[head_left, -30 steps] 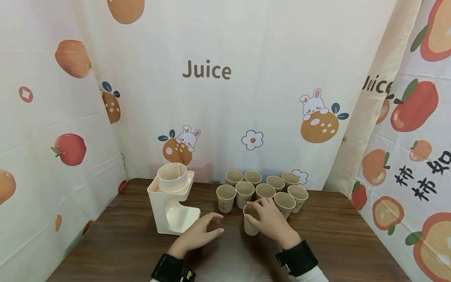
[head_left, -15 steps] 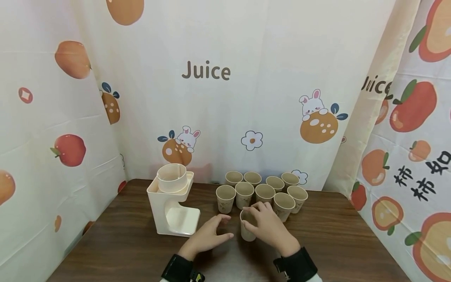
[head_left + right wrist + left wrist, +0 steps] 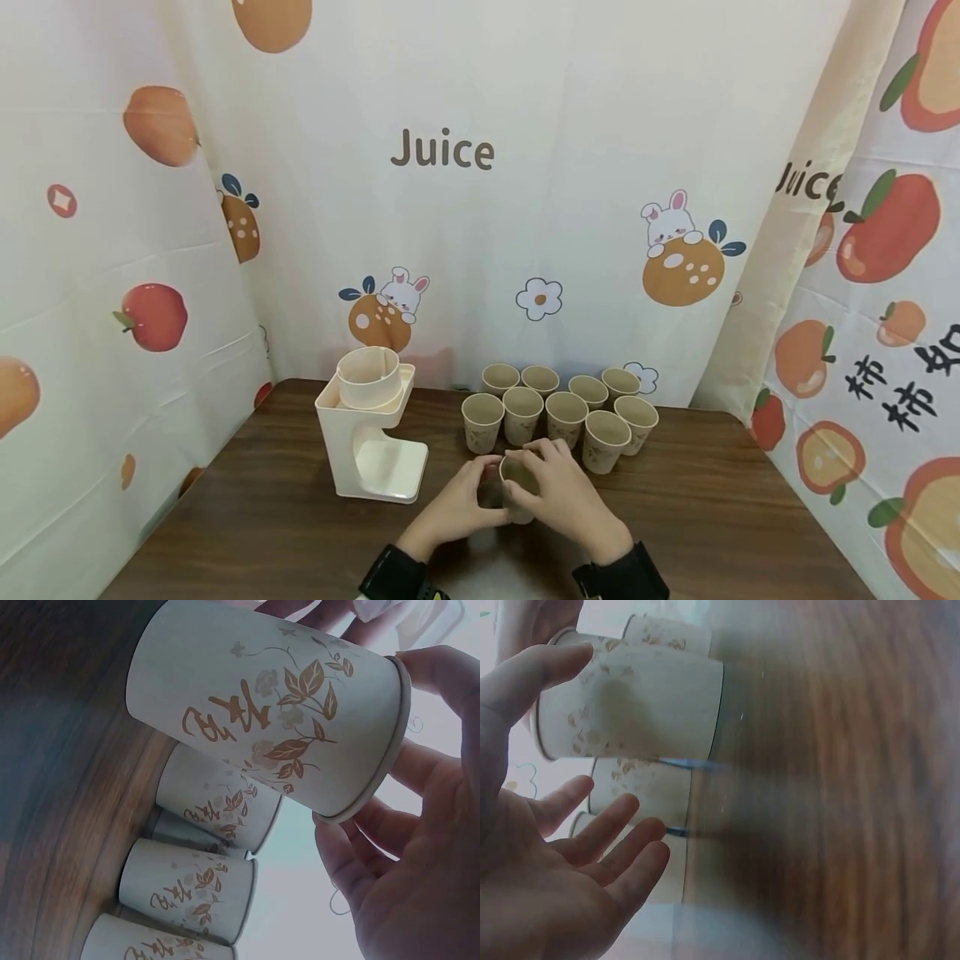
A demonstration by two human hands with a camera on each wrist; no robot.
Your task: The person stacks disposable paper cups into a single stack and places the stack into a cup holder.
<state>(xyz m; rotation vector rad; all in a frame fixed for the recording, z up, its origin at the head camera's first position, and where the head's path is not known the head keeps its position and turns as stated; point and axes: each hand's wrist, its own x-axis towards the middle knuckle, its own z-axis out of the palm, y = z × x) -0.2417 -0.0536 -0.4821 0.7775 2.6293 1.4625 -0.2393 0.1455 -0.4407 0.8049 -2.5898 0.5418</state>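
Note:
A paper cup (image 3: 516, 473) with a brown leaf-and-flower print stands between my two hands, in front of the other cups. My right hand (image 3: 568, 493) holds it by the rim, thumb and fingertips on opposite sides, as the right wrist view shows. My left hand (image 3: 459, 510) is close on the cup's left side. In the left wrist view its fingers (image 3: 622, 829) are loosely spread and the thumb overlaps the cup near the rim; whether it touches I cannot tell. Fingers of the right hand partly hide the cup in the head view.
Several matching paper cups (image 3: 482, 427) stand upright in loose rows behind the hands. At left is a cream-coloured stand (image 3: 337, 454) with a round open top (image 3: 369, 383) and a low platform (image 3: 393, 468). Printed curtains (image 3: 480, 225) surround the brown wooden table (image 3: 720, 517).
My right hand has brought the cup leftward and nearer to me, away from the group. My left hand has moved right until beside the cup. The stand and other cups stay put.

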